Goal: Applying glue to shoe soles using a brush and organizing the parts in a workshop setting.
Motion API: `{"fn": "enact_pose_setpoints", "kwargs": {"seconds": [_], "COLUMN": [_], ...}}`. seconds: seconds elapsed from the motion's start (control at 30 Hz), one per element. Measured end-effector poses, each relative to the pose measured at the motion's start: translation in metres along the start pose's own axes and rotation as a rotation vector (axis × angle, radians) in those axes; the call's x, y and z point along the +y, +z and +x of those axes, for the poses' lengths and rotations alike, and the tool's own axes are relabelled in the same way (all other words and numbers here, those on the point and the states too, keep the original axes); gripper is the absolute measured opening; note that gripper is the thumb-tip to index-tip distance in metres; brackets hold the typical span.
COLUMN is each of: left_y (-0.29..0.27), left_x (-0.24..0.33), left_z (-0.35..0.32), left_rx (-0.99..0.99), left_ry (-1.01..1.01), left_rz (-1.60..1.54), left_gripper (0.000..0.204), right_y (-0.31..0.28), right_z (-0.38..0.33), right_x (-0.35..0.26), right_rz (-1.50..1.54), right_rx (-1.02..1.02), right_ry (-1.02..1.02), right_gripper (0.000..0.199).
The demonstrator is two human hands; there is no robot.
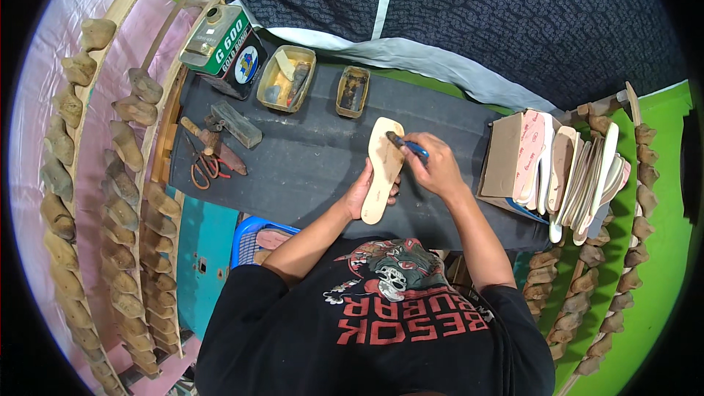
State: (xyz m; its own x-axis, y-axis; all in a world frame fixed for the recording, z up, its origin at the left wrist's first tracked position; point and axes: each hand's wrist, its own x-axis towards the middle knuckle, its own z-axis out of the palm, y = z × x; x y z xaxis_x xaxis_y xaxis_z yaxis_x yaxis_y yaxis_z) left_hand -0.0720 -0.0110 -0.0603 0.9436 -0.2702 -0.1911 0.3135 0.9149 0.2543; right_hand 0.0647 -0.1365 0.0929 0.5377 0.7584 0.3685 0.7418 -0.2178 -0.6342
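A pale, shoe-sole-shaped insole (378, 192) is held upright-tilted above the dark worktable, its wide forefoot end pointing away from me. My left hand (358, 192) is closed around its middle, thumb on the near face and fingertips showing past the right edge. Brownish wet-looking patches mark the forefoot and middle. In my right hand (434, 167) is a small brush (417, 149) with a blue handle, gripped between the fingers. Its dark tip touches the upper part of the insole.
The dark worktable (308, 169) bears a glue can (227, 51), two yellowish tubs (287, 103), a grey block (236, 123), a hammer (199, 136) and scissors (202, 172). A cardboard box (502, 154) with stacked insoles (579, 176) stands right. Racks of wooden shoe lasts (59, 216) flank both sides.
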Motion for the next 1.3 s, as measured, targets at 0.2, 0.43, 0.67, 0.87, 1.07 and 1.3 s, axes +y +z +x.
{"fn": "enact_pose_setpoints", "kwargs": {"seconds": [0.2,0.43,0.67,0.87,1.07,1.3], "left_y": [-0.007,-0.016,-0.025,-0.034,-0.037,-0.035], "left_x": [0.010,0.010,0.006,0.009,0.016,0.014], "left_z": [-0.011,-0.024,-0.053,-0.069,-0.068,-0.055], "left_rx": [0.033,0.044,0.082,0.109,0.107,0.155], "left_ry": [0.073,0.123,0.203,0.242,0.245,0.191], "left_rz": [-0.073,-0.101,-0.119,-0.147,-0.146,-0.079], "left_gripper": [0.077,0.075,0.073,0.072,0.071,0.072], "right_y": [0.018,0.062,0.104,0.125,0.119,0.090], "right_z": [0.014,0.052,0.086,0.090,0.090,0.075], "right_x": [0.000,0.026,0.041,0.059,0.048,0.034], "right_rz": [0.088,0.286,0.366,0.236,0.339,0.520], "right_rx": [-0.027,0.124,0.125,0.050,0.124,0.231], "right_ry": [0.080,0.290,0.355,0.404,0.442,0.335], "right_gripper": [0.018,0.021,0.023,0.022,0.022,0.020]}}
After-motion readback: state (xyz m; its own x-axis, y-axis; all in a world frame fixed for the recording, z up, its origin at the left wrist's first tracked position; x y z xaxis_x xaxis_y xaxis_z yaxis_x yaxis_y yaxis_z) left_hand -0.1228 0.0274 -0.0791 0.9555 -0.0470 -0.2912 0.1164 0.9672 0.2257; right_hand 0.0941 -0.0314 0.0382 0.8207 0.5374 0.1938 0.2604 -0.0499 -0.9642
